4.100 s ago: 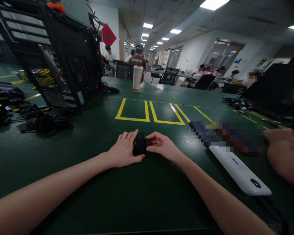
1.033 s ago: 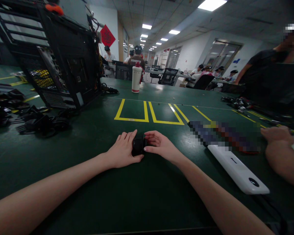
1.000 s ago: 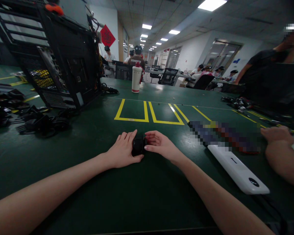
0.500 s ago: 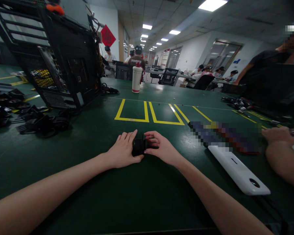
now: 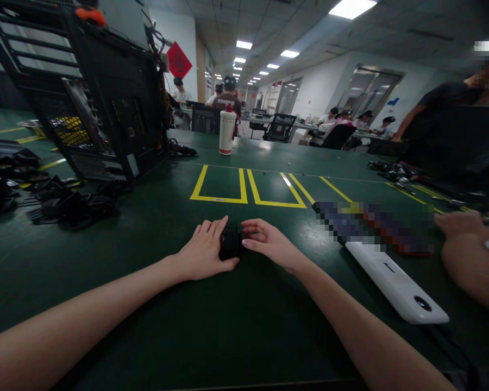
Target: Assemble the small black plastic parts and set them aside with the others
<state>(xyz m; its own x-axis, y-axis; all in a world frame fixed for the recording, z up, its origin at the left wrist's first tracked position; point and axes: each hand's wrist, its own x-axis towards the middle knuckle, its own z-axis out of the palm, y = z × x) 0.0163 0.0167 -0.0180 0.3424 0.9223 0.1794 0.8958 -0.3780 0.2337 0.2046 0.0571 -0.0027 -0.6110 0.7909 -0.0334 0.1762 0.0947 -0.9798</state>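
Note:
A small black device [image 5: 230, 244], dark and boxy, rests on the green table in front of me. Its exact kind cannot be made out. My left hand [image 5: 204, 252] is closed around its left side, fingers along the far edge and thumb at the near edge. At its right end, my right hand [image 5: 271, 243] has its thumb and curled fingertips drawn together on a short protruding part. That part is largely hidden by the fingers.
An open black computer case [image 5: 118, 103] stands at the left, beside a heap of black parts [image 5: 71, 201]. Yellow tape [image 5: 220, 200] marks the green table [image 5: 236, 336]. A white bottle [image 5: 226, 133] stands beyond. To the right lie a white device [image 5: 395, 282] and another person's hand [image 5: 464, 225].
My right thumb has moved up, closer to the fingertips at the device's right end. My left hand and the device have stayed in place.

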